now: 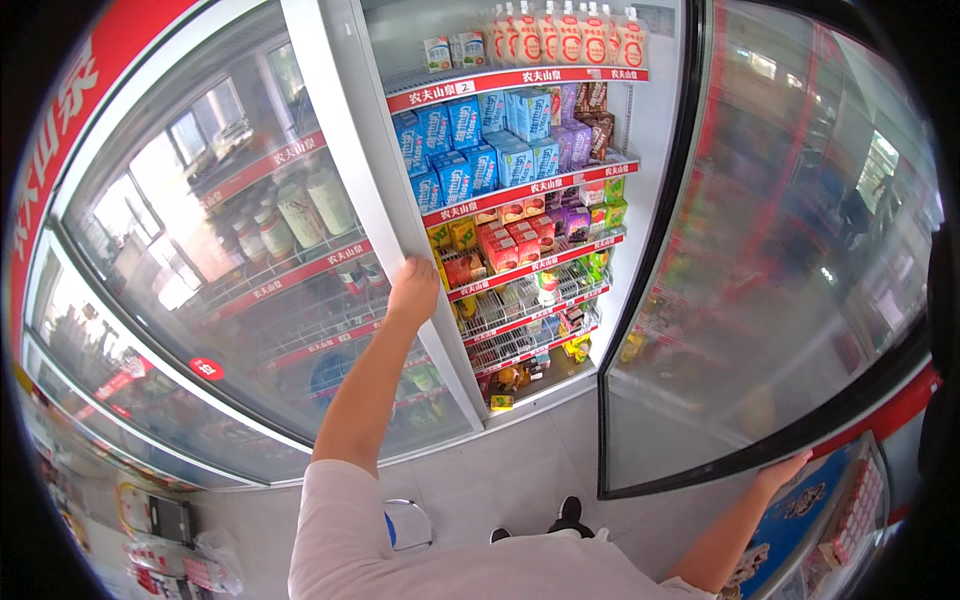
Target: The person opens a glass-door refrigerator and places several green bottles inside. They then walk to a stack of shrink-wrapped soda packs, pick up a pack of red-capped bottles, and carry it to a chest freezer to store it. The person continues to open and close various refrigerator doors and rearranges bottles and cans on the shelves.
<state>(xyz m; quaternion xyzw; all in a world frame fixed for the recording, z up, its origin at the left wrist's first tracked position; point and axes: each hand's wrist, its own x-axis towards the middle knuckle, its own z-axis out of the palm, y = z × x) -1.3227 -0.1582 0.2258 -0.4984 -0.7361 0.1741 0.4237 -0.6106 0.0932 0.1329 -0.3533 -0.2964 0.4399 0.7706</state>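
Note:
My left hand [414, 289] is closed around the edge of the white upright frame [375, 176] of a display refrigerator. My left arm reaches across the closed glass door [247, 225]. At the lower right, my right hand [784, 471] is on the outer edge of the open glass door [750, 300]; the door hides part of its fingers. Between my hands, the open bay shows blue drink cartons [465, 124], purple cartons [577, 142], red cartons [504, 247] and white-and-red spouted pouches [570, 37] on wire shelves.
A small yellow carton [502, 403] lies at the bay's bottom sill. Behind my left arm stands a stool [411, 523] on the grey tile floor [480, 465]. A blue-topped cabinet [799, 510] with pink packs [855, 510] is at the lower right. Bagged goods [214, 566] lie lower left.

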